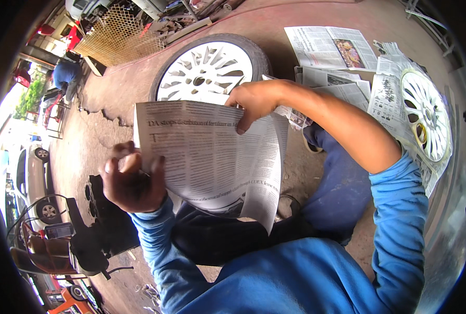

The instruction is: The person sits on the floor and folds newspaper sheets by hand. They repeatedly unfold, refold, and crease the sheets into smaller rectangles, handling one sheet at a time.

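Note:
A printed newspaper sheet (207, 152) hangs bent in front of me, its lower right corner folded down. My right hand (253, 102) grips its top edge, thumb on the printed side and fingers behind. At the sheet's lower left edge is my left hand (133, 183), fingers bent and apart, slightly blurred, not visibly closed on the paper. Just beyond the sheet a white multi-spoke wheel (199, 78) with a black tyre (262, 57) lies on the floor, its near part hidden by the paper.
To the right, another white wheel (426, 112) lies on newspaper, with a yellowish tape roll (421, 133) on it. Loose newspaper sheets (316, 47) spread beside it. A metal mesh panel (115, 39) stands far left. A person (65, 73) bends over there. A motorcycle (55, 240) and parked car (34, 178) stand left.

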A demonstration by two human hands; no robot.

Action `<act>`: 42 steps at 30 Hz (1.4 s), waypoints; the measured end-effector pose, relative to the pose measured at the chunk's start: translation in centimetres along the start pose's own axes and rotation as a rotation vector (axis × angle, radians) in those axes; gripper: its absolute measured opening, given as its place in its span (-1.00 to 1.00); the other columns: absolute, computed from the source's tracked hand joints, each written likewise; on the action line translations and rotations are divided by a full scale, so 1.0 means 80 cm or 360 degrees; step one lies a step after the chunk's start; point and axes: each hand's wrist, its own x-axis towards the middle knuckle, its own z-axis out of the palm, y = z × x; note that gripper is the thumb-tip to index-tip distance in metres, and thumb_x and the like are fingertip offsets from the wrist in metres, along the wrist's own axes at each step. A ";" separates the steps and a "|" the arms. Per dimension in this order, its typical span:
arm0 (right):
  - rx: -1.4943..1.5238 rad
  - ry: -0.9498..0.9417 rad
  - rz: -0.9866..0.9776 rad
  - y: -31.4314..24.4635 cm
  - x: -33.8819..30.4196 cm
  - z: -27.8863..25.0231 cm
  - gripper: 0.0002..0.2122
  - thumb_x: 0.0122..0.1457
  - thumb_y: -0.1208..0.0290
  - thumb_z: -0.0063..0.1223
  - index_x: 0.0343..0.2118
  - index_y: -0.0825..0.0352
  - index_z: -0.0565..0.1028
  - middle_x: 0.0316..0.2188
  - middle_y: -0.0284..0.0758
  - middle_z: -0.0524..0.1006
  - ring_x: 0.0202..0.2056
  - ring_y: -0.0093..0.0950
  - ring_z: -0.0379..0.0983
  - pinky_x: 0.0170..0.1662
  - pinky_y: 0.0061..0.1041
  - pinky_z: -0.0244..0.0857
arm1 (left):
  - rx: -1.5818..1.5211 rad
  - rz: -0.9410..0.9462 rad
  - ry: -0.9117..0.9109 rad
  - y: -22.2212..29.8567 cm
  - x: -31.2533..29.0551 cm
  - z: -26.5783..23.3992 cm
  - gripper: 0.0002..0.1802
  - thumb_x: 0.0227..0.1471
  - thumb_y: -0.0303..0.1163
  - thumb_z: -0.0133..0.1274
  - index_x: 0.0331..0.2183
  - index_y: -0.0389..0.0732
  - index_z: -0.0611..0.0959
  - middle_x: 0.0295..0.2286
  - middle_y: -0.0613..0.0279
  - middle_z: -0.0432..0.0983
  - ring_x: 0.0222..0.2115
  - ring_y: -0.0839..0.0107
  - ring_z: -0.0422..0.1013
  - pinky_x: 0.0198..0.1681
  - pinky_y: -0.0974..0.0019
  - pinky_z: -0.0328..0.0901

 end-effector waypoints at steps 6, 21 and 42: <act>-0.0178 0.0334 0.0005 0.002 -0.008 0.003 -0.76 -0.16 0.40 0.15 -0.42 0.43 0.49 -0.50 -0.05 0.48 -0.40 -0.25 0.46 -0.30 -0.39 0.30 | 0.0172 -0.1237 -0.0185 -0.019 0.018 -0.024 -0.33 -0.12 -0.50 0.12 0.02 -0.32 0.19 -0.23 0.01 0.33 -0.53 0.52 0.33 -0.49 0.54 0.23; -0.0759 -0.0018 0.0131 -0.004 -0.008 0.007 -0.61 -0.14 0.05 0.13 -0.29 0.21 0.54 -0.05 -0.10 0.28 -0.03 -0.22 0.21 -0.05 -0.11 0.04 | 0.0145 -0.1210 -0.0910 -0.048 0.088 -0.047 -0.73 -0.18 -0.61 0.08 -0.29 -0.28 0.55 -0.41 0.24 0.52 -0.41 0.56 0.42 -0.30 0.50 0.28; -0.0347 0.1048 -0.1048 -0.001 -0.035 -0.050 -0.85 -0.32 0.48 0.28 -0.59 0.28 0.56 -0.32 -0.32 0.46 -0.34 -0.44 0.38 -0.30 -0.46 0.30 | -0.0445 -0.1460 -0.0936 -0.165 0.106 -0.210 -0.60 -0.17 -0.70 -0.07 -0.18 -0.28 0.49 -0.25 0.17 0.44 -0.20 0.39 0.35 -0.11 0.34 0.23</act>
